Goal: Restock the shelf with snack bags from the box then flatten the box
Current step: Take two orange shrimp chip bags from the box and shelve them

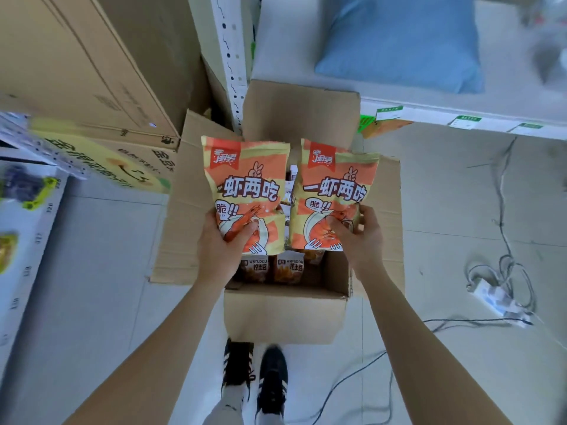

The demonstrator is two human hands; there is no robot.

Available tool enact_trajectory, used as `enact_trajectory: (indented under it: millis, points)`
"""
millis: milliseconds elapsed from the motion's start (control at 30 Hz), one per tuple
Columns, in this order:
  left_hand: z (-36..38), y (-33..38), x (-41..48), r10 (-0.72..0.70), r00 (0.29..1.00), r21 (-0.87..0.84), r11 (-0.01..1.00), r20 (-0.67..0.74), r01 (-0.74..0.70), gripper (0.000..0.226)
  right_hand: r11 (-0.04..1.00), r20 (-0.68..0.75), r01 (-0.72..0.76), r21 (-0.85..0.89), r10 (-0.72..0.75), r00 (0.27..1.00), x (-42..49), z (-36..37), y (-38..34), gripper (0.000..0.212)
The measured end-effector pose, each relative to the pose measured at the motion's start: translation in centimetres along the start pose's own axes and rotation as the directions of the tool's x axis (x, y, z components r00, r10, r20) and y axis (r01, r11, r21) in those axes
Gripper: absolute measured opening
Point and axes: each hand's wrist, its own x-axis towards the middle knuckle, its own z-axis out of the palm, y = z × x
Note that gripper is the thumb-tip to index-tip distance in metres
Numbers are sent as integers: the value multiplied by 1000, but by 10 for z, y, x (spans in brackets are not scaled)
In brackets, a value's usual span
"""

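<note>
An open cardboard box [285,314] stands on the floor in front of my feet, its flaps spread out. My left hand [219,243] grips the lower edge of an orange and yellow shrimp snack bag [247,182], held upright above the box. My right hand [359,237] grips the bottom of a second, matching snack bag [333,191] beside the first. Inside the box lie several dark brown snack packs [271,266], partly hidden by the two bags. A white shelf [460,108] with green price tags runs along the upper right.
Large cardboard cartons [92,65] are stacked at the upper left. A white perforated shelf upright [230,56] rises behind the box. A blue pillow [402,41] lies on the shelf. A power strip with tangled cables [497,299] lies on the floor at right. Another shelf edge [27,228] sits at far left.
</note>
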Motion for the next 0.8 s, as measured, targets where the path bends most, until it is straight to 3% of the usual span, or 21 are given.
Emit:
enact_trajectory:
  millis: [233,367,533,800]
  points:
    - [-81,1,-94,-32,991,-38,999,-127,28,47,999,58,41,13,-42,997,-105,-7,-27,31]
    - [-134,-11,-138,-56,986,2,998,-155,57,49,998,102,57,26,-59,993,-166,-4,-37,41]
    - [-195,-20,-185,-71,973,1,997,-218,73,50,996,130,80,38,-84,988,-234,6,-58,36]
    - [-281,-29,-264,-171,915,-75,985,-365,154,55,978,309,209,10,-202,930,-315,31,-86,35]
